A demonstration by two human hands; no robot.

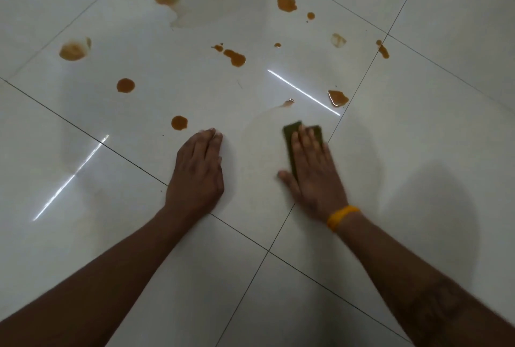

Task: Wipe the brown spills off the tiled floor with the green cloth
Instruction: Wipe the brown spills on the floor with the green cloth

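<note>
From the head camera I see my right hand (312,168) pressing flat, fingers spread, on the green cloth (292,130) on the tiled floor (139,207). My left hand (198,168) rests flat, empty. Brown spills (234,56) lie beyond.

words: none to read | numbers: none | signs: none | floor tiles (418,151): plain, no marks | cloth (292,134): no label showing | wrist band (341,217): no writing to read
</note>
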